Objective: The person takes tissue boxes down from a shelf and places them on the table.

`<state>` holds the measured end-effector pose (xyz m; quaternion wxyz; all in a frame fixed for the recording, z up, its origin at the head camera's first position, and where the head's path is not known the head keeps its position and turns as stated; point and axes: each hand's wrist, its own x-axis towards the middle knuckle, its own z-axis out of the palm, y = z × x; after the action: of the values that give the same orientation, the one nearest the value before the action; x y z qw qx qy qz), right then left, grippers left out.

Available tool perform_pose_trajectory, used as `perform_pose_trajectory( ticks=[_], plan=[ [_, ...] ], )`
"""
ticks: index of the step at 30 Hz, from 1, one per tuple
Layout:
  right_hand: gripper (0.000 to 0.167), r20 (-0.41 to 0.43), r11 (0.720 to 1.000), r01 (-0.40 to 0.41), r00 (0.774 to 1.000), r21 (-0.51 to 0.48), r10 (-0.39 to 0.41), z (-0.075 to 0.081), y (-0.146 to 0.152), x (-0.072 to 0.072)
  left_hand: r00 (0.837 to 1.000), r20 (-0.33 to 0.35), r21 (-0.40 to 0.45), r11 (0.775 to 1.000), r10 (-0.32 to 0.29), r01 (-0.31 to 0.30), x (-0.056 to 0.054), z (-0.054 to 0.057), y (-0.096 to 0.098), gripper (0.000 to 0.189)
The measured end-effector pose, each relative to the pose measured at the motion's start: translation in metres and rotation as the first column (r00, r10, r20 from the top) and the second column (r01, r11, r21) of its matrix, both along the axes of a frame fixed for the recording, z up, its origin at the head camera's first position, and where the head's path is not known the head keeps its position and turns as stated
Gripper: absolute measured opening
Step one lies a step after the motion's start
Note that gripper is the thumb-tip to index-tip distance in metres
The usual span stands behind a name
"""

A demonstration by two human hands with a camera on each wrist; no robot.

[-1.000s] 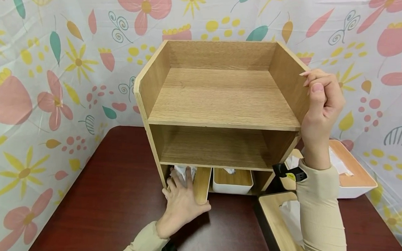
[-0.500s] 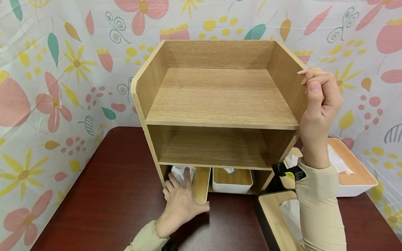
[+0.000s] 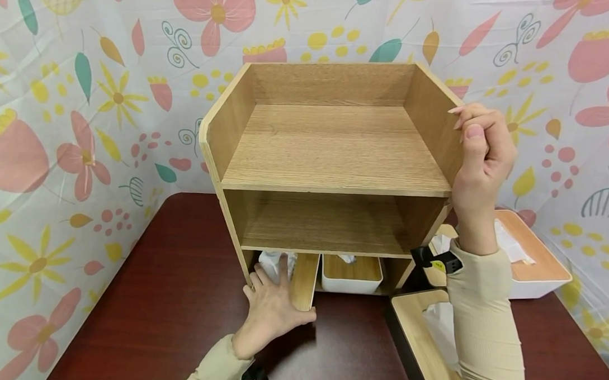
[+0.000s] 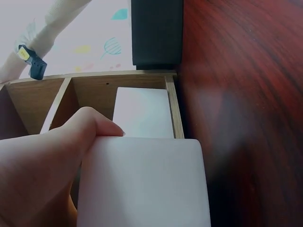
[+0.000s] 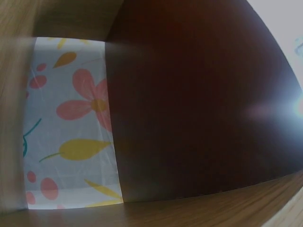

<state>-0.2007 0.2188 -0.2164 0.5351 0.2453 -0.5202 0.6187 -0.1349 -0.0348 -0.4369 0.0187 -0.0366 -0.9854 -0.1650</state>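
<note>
My left hand [image 3: 270,308] spreads across a tissue box with a wooden lid [image 3: 304,274], which sticks out of the bottom left of the wooden shelf [image 3: 328,139]. In the left wrist view its white front face [image 4: 147,184] is close, and my thumb bends over the side edge. The fingers lie along the box's left side and over the white tissue. My right hand [image 3: 484,150] has curled fingers at the front edge of the shelf's right side panel; its contact with the wood is partly hidden. No hand shows in the right wrist view.
A second white tissue box [image 3: 351,275] stands at the right in the bottom compartment. Right of the shelf are a black tissue box with a wooden lid [image 3: 415,326], a white one with an orange lid [image 3: 539,288], and another partly hidden behind my right arm.
The view has shifted slightly. Both hands keep nearly the same place and pose, and the tissue box and shelf show no clear movement.
</note>
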Motion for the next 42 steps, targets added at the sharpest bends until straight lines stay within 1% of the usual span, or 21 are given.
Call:
perform_pose_trajectory(
  ticks=[8, 27, 34, 42],
  plan=[
    [0.023, 0.005, 1.0, -0.015, 1.0, -0.003, 0.015, 0.0, -0.001, 0.0, 1.0, -0.015, -0.008, 1.0, -0.001, 0.001, 0.001, -0.002, -0.002, 0.131],
    [0.023, -0.003, 0.999, -0.031, 1.0, -0.017, 0.03, 0.0, -0.004, -0.001, 0.998, -0.057, 0.004, 1.0, -0.006, 0.007, 0.006, -0.004, -0.008, 0.13],
    [0.024, -0.027, 0.999, -0.038, 0.999, -0.033, 0.037, 0.0, -0.003, -0.004, 0.997, -0.074, 0.008, 1.0, -0.016, 0.017, 0.009, -0.003, -0.009, 0.128],
    [0.024, -0.026, 0.999, -0.034, 0.999, -0.032, 0.033, 0.0, -0.002, -0.004, 0.997, -0.075, -0.002, 1.0, -0.02, 0.02, 0.012, -0.004, -0.01, 0.128]
  ],
)
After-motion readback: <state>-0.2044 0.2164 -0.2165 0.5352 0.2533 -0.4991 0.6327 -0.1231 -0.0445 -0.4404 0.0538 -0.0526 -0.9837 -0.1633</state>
